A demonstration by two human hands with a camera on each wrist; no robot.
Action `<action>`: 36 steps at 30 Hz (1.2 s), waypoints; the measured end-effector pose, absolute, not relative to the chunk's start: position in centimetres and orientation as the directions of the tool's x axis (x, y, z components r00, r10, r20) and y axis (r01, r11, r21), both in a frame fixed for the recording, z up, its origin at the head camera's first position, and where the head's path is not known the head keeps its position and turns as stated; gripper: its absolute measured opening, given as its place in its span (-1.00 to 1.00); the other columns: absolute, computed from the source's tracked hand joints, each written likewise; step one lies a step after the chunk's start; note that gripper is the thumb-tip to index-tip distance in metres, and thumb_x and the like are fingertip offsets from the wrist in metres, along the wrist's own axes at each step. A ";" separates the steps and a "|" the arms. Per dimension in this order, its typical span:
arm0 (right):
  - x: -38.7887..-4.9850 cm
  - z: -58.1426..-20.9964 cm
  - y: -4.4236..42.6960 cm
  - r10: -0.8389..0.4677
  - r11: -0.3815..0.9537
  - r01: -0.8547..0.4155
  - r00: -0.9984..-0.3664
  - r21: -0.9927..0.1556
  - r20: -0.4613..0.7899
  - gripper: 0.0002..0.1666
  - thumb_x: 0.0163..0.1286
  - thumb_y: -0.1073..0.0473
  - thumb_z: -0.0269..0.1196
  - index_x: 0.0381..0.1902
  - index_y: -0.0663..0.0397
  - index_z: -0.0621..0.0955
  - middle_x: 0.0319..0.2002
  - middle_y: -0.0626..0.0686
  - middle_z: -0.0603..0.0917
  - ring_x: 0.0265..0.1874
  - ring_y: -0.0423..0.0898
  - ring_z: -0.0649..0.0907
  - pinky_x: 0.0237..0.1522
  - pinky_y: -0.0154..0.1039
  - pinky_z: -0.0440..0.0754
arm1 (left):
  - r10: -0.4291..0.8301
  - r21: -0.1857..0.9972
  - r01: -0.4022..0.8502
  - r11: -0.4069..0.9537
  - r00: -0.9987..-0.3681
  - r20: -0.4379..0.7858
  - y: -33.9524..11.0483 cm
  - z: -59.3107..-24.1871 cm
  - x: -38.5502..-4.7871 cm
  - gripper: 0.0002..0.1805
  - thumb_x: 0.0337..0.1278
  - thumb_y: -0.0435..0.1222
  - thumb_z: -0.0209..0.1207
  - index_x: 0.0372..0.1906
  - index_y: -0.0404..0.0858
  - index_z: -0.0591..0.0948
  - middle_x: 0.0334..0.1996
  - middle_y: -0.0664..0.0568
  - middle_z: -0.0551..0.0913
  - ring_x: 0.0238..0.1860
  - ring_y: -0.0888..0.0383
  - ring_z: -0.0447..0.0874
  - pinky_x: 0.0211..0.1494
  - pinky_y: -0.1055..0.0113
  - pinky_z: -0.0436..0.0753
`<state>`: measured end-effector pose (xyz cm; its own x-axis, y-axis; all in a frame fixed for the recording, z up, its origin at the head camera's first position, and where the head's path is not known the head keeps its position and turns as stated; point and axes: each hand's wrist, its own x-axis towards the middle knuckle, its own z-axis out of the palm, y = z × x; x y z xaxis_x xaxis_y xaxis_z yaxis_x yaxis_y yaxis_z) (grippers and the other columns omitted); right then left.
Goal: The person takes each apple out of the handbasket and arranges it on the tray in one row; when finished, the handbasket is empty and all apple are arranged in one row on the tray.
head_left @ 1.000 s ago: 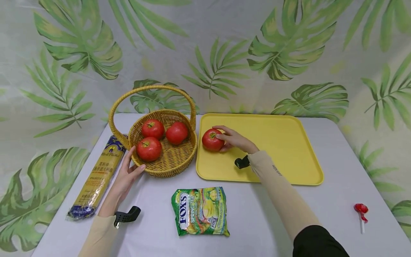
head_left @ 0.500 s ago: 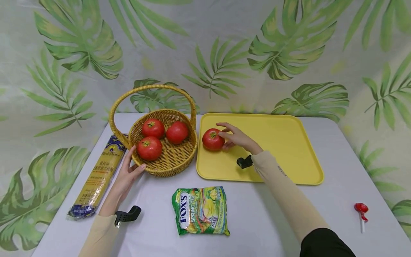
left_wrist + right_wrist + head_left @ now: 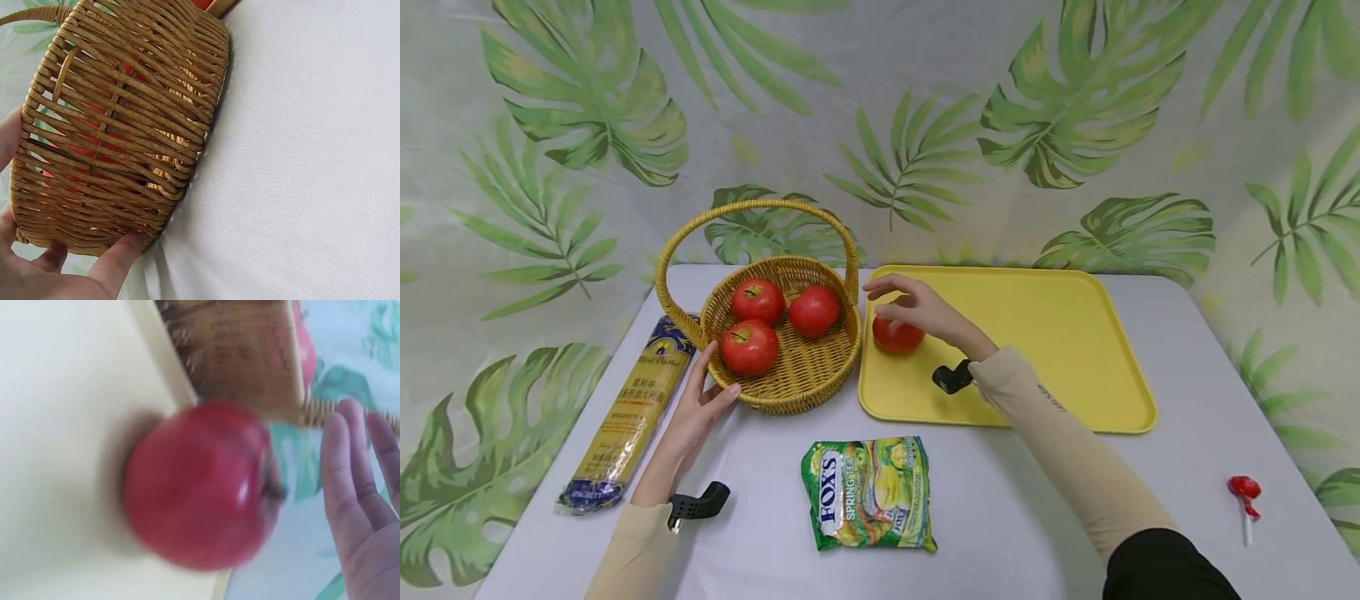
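Note:
A round wicker basket [image 3: 808, 367] with a tall handle holds three red apples [image 3: 749, 347]. My left hand [image 3: 694, 412] grips its near left side, thumb on the woven wall and a finger at the rim, as the left wrist view also shows; part of the fingers is hidden. Another red apple [image 3: 897, 336] sits on the left end of the yellow tray [image 3: 1030, 350]. Just above it hovers my right hand [image 3: 925, 315], fingers extended and holding nothing. In the right wrist view this apple [image 3: 200, 487] is apart from the fingers [image 3: 340, 469].
A spaghetti pack [image 3: 628, 417] lies left of the basket. In front lies a green bag of Fox's candy [image 3: 871, 493]. A red lollipop [image 3: 1245, 492] lies at the table's right. A leaf-print cloth [image 3: 925, 125] hangs behind the table.
My right hand has let go of the apple on the tray, drawn back a little, then risen and moved left over it. My left hand and the basket stay in place.

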<state>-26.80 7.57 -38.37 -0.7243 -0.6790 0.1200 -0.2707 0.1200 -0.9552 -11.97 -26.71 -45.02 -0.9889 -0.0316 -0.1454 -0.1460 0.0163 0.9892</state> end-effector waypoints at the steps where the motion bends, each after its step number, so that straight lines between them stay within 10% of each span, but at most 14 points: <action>1: -26.7 -38.2 6.9 -0.698 0.130 -0.299 -0.704 -0.945 0.126 -0.50 0.41 0.27 0.15 0.27 0.28 0.40 0.16 0.29 0.45 -0.08 0.29 0.57 -0.06 0.16 0.57 | -0.033 0.989 -0.146 0.017 -0.989 -0.145 -26.7 -45.0 -12.0 -0.12 0.34 -0.38 0.06 0.54 0.04 -0.19 0.50 0.02 -0.44 0.40 -0.27 -0.10 0.38 -0.10 0.10; 8: -26.2 -37.4 2.9 -0.783 0.192 -0.431 -0.609 -0.882 0.127 -0.48 0.39 0.20 0.18 0.27 0.23 0.42 0.20 0.25 0.44 0.00 0.12 0.54 -0.01 -0.12 0.53 | -0.029 0.989 -0.147 0.014 -0.989 -0.147 -26.7 -45.0 -12.0 -0.12 0.34 -0.38 0.06 0.54 0.03 -0.19 0.50 0.01 -0.43 0.39 -0.25 -0.07 0.39 -0.05 0.10; 22: -28.0 -36.3 -2.3 -0.760 0.335 -0.467 -0.647 -0.818 0.058 -0.45 0.35 0.17 0.24 0.29 0.03 0.44 0.30 0.05 0.37 0.25 -0.01 0.35 0.25 -0.13 0.32 | -0.008 0.992 -0.127 0.023 -0.992 -0.126 -26.9 -45.2 -12.0 -0.12 0.34 -0.40 0.05 0.54 0.02 -0.20 0.50 0.00 -0.39 0.37 -0.24 -0.03 0.13 0.51 0.43; 36: -28.7 -37.1 -4.1 -0.740 0.573 -0.455 -0.644 -0.682 -0.191 -0.17 0.31 0.04 0.25 0.47 0.00 0.20 0.39 0.21 0.11 0.31 0.06 0.24 0.27 -0.12 0.29 | -0.026 0.991 -0.132 0.031 -0.991 -0.131 -26.7 -45.0 -11.9 -0.14 0.35 -0.40 0.04 0.54 0.04 -0.18 0.50 0.01 -0.39 0.38 -0.25 -0.03 0.37 0.02 0.19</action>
